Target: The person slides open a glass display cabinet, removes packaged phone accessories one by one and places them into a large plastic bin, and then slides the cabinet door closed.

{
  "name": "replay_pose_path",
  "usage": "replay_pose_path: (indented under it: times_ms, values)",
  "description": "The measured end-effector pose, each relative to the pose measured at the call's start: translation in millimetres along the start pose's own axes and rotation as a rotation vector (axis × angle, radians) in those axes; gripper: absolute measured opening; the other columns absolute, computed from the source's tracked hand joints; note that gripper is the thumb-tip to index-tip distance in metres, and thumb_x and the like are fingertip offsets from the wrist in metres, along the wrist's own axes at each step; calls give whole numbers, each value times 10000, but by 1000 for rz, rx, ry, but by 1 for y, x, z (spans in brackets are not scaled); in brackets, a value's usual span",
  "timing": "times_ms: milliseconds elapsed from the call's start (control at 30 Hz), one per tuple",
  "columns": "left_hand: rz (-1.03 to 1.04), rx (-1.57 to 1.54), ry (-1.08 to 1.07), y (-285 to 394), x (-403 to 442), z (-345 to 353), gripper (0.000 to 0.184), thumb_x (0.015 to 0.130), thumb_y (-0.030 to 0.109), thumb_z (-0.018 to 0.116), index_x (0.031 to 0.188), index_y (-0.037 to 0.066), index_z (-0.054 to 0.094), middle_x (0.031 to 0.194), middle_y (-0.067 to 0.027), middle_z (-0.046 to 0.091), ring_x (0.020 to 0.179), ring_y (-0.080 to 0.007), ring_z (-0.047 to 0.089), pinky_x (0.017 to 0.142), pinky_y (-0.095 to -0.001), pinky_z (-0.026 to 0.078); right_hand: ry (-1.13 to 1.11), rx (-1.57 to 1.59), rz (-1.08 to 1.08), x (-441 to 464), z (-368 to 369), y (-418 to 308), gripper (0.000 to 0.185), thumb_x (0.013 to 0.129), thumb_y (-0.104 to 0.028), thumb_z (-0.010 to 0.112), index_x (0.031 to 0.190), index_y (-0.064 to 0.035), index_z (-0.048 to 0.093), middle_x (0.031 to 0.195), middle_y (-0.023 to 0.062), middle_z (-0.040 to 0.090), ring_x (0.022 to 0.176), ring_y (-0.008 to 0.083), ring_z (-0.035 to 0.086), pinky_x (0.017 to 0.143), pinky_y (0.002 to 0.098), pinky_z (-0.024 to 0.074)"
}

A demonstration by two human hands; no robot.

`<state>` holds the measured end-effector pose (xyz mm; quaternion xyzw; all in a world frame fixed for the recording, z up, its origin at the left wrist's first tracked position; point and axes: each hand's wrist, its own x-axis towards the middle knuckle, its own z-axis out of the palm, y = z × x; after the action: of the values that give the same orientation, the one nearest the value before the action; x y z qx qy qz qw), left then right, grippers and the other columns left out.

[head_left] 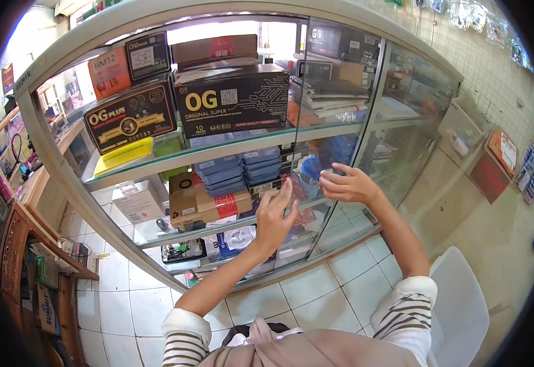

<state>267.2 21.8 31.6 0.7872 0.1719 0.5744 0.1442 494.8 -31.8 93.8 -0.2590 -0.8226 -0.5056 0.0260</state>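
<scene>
My left hand [273, 215] is raised before the glass display cabinet, its fingers stretched upward and the thumb apart, holding nothing. Nearest to it are stacked blue plastic cases [221, 174] and a brown cardboard box [184, 205] on the middle shelf. My right hand [351, 185] is to the right, its fingers loosely bent and apart, in front of a sliding glass pane [334, 110]. A blue round container [309, 170] shows beside its fingertips. Whether either hand touches the glass, I cannot tell.
On the upper shelf stand a black OG box [236, 101] and an OG Plus box [131, 119]. A white box [138, 202] sits lower left. To my right is a white plastic chair [459, 306]; at left, a wooden shelf unit [19, 244].
</scene>
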Motion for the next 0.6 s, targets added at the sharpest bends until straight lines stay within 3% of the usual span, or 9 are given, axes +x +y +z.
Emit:
replay_pose_path:
  times_ms: [333, 433, 500, 600]
  values:
    - [117, -87, -73, -4, 13, 33, 590, 690, 9, 628, 1247, -14, 433, 1130, -167, 561, 815, -269, 524, 738, -327, 463, -46, -57, 77, -34, -1, 8, 134, 714, -135, 599, 795, -170, 498, 1004, -51, 509, 1050, 110, 486, 997, 348, 347]
    - [128, -100, -79, -5, 15, 42, 596, 687, 9, 629, 1248, -15, 429, 1137, -166, 557, 812, -271, 519, 743, -327, 461, -86, -44, 81, -41, -3, 11, 129, 723, -129, 628, 803, -169, 535, 1021, -51, 515, 1049, 115, 492, 1029, 392, 295]
    - [121, -106, -85, -5, 15, 45, 594, 685, 9, 630, 1245, -16, 433, 1139, -167, 555, 811, -272, 518, 746, -326, 460, -105, -43, 90, -42, -6, 14, 138, 712, -132, 615, 806, -163, 519, 1022, -47, 514, 1054, 115, 487, 988, 360, 356]
    - [111, -132, -130, -6, 16, 46, 606, 685, 13, 629, 1253, -16, 420, 1152, -175, 543, 852, -286, 517, 772, -336, 456, -51, -22, 144, -44, -4, 10, 119, 720, -130, 618, 795, -154, 529, 991, -39, 533, 1051, 121, 495, 994, 376, 351]
